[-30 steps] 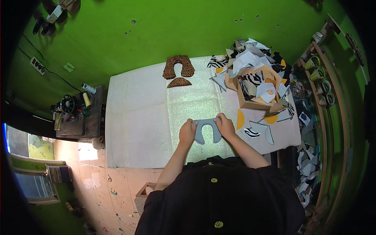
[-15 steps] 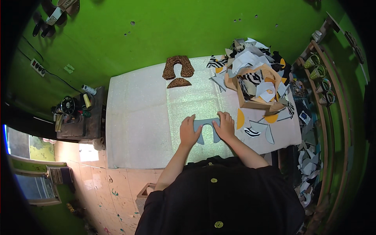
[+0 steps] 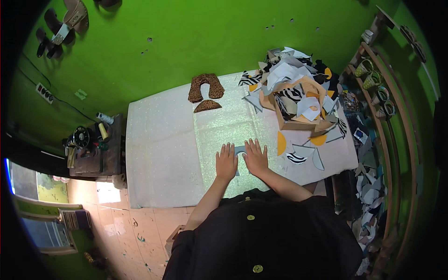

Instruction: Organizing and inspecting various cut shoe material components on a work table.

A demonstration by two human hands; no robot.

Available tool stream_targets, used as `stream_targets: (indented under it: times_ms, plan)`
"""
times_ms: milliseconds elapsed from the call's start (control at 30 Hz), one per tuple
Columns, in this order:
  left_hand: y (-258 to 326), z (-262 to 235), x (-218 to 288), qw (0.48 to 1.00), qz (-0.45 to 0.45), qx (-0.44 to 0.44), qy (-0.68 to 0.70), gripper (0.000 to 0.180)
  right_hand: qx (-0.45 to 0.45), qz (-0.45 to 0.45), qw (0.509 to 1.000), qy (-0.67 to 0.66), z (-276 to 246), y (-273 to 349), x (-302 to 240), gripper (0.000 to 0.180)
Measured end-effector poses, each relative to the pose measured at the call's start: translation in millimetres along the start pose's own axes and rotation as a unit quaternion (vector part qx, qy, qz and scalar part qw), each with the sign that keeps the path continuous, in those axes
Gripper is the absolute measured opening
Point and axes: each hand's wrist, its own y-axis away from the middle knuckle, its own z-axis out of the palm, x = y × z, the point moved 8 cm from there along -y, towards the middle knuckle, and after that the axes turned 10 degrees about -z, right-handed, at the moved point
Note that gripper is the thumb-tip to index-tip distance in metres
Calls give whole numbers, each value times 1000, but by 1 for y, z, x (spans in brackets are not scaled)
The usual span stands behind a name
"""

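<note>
A grey U-shaped piece (image 3: 240,150) lies on the pale shimmering sheet (image 3: 161,154) that covers the table, close to its near edge. My left hand (image 3: 226,162) rests flat over the left side of this piece, fingers stretched out and pointing away from me. Over its right side lies my right hand (image 3: 255,158), also flat with fingers spread. Only the curved top and a bit of the lower left leg show between them. Farther off are a leopard-print U-shaped piece (image 3: 193,89) and a matching half-moon piece (image 3: 207,106).
A cardboard box (image 3: 298,125) heaped with scraps stands at the back right. Yellow half-round pieces (image 3: 281,143) and a zebra-print scrap (image 3: 296,158) lie before it. On the left is a sewing machine (image 3: 81,136); shoes (image 3: 372,80) sit on a wooden rack at right.
My fingers have gone from curling around the grey piece's sides to lying flat on it, hiding most of it. The whole view has shifted slightly.
</note>
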Motion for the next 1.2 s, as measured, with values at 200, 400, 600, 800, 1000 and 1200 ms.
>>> stream_targets:
  times_ms: [200, 400, 600, 800, 1000, 1200]
  plan:
    - [-2, -2, 3, 997, -36, -52, -51, 51, 3, 10, 999, -40, -42, -3, 1, 61]
    - [-1, -1, -2, 997, -52, -36, -40, 50, 543, 23, 838, -34, -242, 10, 99, 34]
    - [2, -3, -3, 995, -72, -73, -2, 48, 426, 336, 840, 10, -257, -15, 323, 46]
    - [1, -4, -5, 993, -79, -90, 3, 49, 321, 312, 871, -205, -213, -40, 396, 29]
    - [3, -23, 7, 993, -84, -73, 28, 52, 420, 186, 883, -95, -287, -43, 333, 18]
    - [-16, -70, 29, 995, -43, 41, 81, 54, 431, 3, 882, -189, -387, -33, 193, 13]
